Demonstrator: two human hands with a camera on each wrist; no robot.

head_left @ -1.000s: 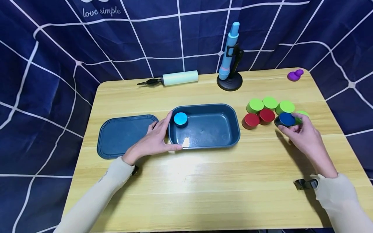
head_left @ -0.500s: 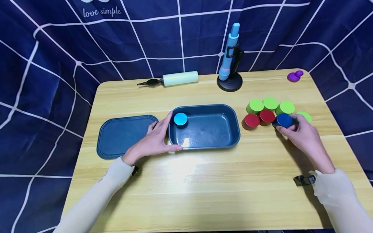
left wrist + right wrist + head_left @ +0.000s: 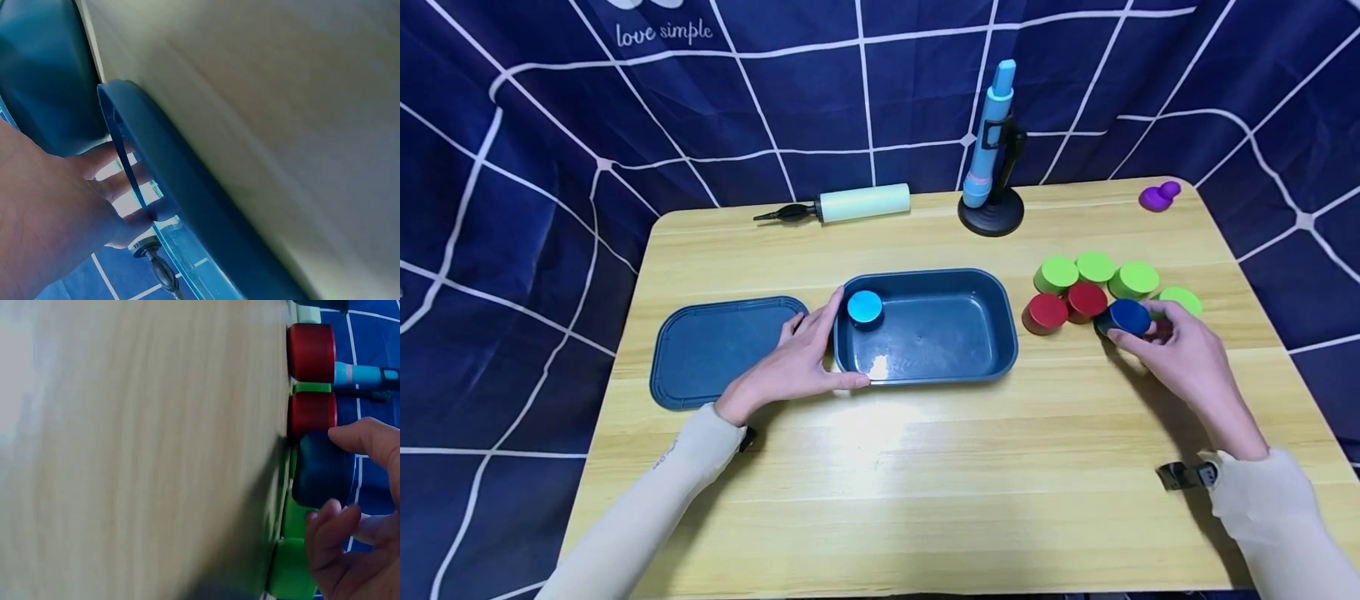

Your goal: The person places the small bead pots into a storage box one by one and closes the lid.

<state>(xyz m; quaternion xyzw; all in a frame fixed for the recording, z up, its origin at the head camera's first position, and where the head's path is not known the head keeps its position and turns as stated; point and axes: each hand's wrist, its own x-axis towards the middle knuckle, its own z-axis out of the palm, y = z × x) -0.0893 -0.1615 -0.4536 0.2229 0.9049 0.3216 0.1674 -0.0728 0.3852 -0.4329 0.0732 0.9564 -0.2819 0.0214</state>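
My right hand point(image 3: 1176, 350) pinches a dark blue round block point(image 3: 1126, 317) at the front of a cluster of green blocks point(image 3: 1057, 271) and red blocks point(image 3: 1048, 310) on the right of the table. The right wrist view shows the dark blue block point(image 3: 322, 469) between my thumb and fingers, beside a red block point(image 3: 310, 414). My left hand point(image 3: 797, 362) lies with straight fingers against the left end of a dark blue tray point(image 3: 992, 367). A light blue round block point(image 3: 865, 307) sits in the tray's far left corner. The left wrist view shows my fingers point(image 3: 119, 187) on the tray's rim point(image 3: 187, 206).
The tray's lid point(image 3: 718, 350) lies flat left of the tray. At the back stand a blue pen-like tool in a black stand point(image 3: 992, 142) and a pale hand pump point(image 3: 850, 202). A purple piece point(image 3: 1159, 194) sits at the far right corner.
My right hand has slid the dark blue block a little leftward and nearer, away from the green block. My left hand and the tray have not moved.
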